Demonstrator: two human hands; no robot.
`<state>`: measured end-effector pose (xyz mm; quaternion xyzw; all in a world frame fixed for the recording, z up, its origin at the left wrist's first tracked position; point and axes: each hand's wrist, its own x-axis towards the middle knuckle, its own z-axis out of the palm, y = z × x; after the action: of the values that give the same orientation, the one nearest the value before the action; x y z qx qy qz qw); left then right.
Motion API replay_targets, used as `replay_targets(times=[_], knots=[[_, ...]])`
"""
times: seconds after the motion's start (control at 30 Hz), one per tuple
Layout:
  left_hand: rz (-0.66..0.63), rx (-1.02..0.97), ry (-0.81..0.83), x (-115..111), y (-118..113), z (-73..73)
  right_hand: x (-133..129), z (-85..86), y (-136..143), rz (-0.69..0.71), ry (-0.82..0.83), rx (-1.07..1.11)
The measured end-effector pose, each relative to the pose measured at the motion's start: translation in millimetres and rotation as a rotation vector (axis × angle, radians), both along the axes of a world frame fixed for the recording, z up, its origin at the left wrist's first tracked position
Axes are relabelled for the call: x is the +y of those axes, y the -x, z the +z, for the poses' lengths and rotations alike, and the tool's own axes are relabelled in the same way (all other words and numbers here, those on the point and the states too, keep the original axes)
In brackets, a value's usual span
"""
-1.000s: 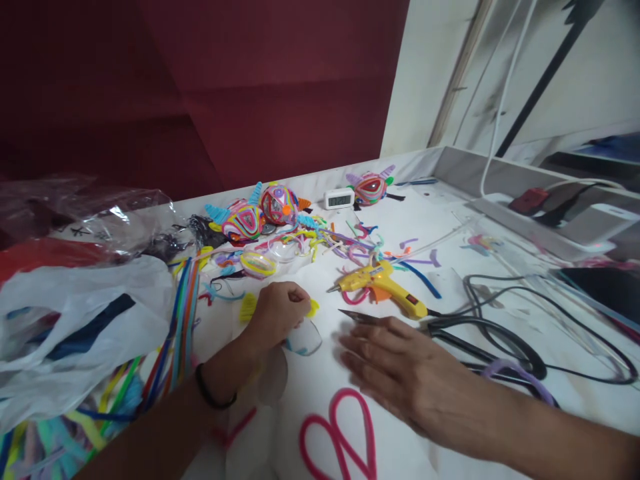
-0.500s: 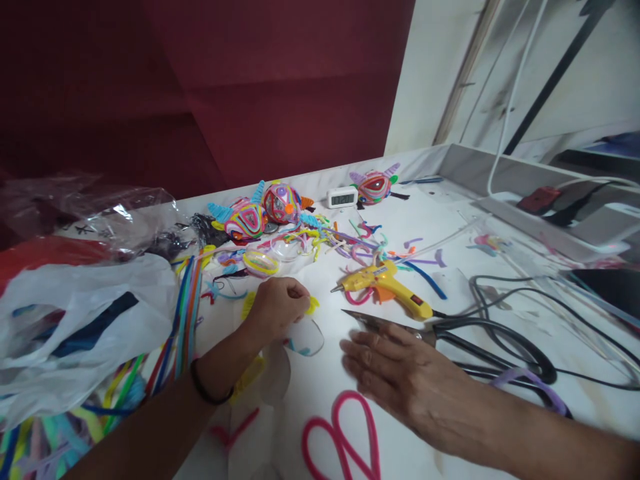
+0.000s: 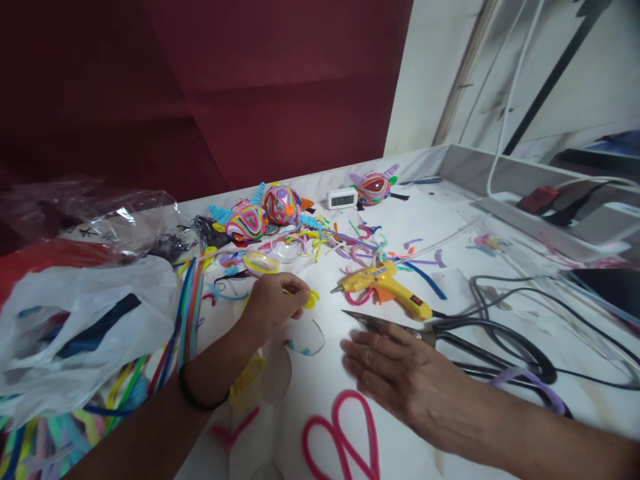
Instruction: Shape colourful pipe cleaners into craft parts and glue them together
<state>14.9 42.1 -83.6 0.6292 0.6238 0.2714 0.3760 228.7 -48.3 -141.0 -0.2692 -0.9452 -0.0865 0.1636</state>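
Observation:
My left hand (image 3: 280,300) is closed in a pinch over the middle of the table, with a bent yellow pipe cleaner (image 3: 313,299) showing at its fingertips. Just below it lies a clear plastic piece (image 3: 311,339) with a bit of blue on it. My right hand (image 3: 390,370) rests flat, palm down, fingers stretched out, beside the blades of black-handled scissors (image 3: 495,340). A pink pipe cleaner shaped like a heart (image 3: 367,407) lies in front of my hands. Behind the right hand is a yellow glue gun (image 3: 387,285), nozzle pointing left.
Pipe-cleaner fish (image 3: 245,220) stand along the back near a white digital timer (image 3: 342,198). Cut scraps (image 3: 360,253) are strewn before them. Plastic bags (image 3: 90,327) and bundled pipe cleaners (image 3: 187,320) fill the left. Black cables (image 3: 525,290) and a power strip (image 3: 565,233) occupy the right.
My left hand has shifted slightly, and its wrist has moved a little left. The yellow pipe cleaner at its fingertips shows more curled. My right hand stays in place.

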Motion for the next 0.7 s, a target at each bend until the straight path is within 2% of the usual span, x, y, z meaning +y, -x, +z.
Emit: replay_targets(times=[0.1,0.17,0.27,0.33,0.43,0.5,0.7], knots=[[0.036,-0.104,0.052,-3,-1,4.7,0,2.3,2,0.003,0.012,0.037],[0.028,-0.199,0.099,-5,-1,6.1,0,10.0,3,0.016,0.056,0.091],[-0.008,-0.324,0.179,-9,1,7.4,1,29.9,0,0.005,0.263,0.241],[-0.034,-0.368,0.216,-13,2,9.3,4,45.3,-4,-0.07,0.426,0.375],[-0.045,-0.38,0.234,-19,-3,14.8,13,64.8,-9,-0.244,0.627,0.572],[-0.037,-0.367,0.232,-23,-9,19.9,22,73.3,-10,-0.305,0.724,0.663],[-0.047,-0.284,0.237,-36,-22,31.8,48,79.1,-1,-0.278,0.946,0.668]])
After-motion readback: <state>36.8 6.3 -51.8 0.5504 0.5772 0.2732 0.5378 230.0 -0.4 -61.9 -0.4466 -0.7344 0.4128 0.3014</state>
